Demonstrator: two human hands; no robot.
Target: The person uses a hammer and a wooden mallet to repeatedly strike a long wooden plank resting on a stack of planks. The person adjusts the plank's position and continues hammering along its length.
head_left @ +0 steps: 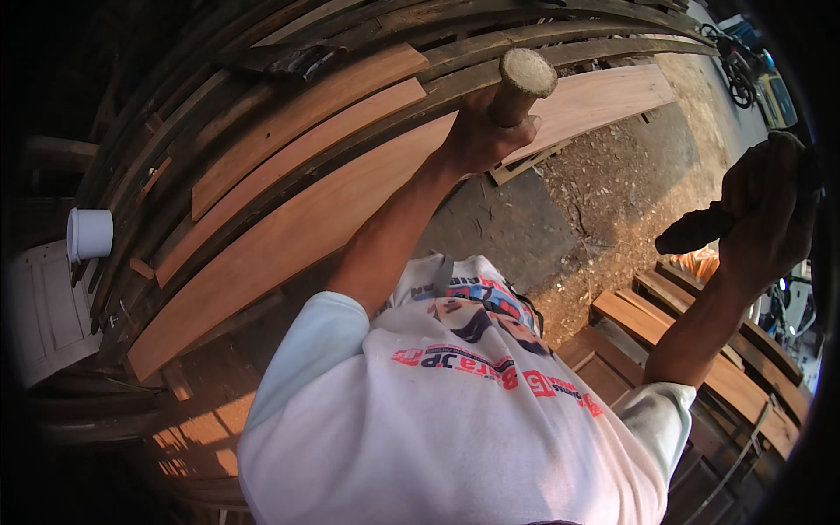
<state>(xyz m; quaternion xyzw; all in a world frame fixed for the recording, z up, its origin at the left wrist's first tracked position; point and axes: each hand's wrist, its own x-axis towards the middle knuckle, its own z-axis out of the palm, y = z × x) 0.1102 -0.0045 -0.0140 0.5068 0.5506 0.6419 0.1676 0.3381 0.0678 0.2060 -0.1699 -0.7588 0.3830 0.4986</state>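
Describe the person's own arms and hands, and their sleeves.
The left hand and right hand are bare, the right one in deep shadow. Both forearms are uncovered below short sleeves: the left sleeve pale blue, the right sleeve pale, partly shaded. The shirt is whitish, with red, blue and dark printing.

Counted: two bare hands (486, 140), one round-topped cylinder (525, 79). At left: at least three pale planks (306, 127), one white bucket (89, 233), one panelled door (48, 311).

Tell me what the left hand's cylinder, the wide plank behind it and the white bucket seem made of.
Cylinder: perhaps worn wood, its pale end rough and speckled. Plank: wood, apparently bare, reddish-brown, faintly streaked. Bucket: probably plastic, smooth, evenly white.
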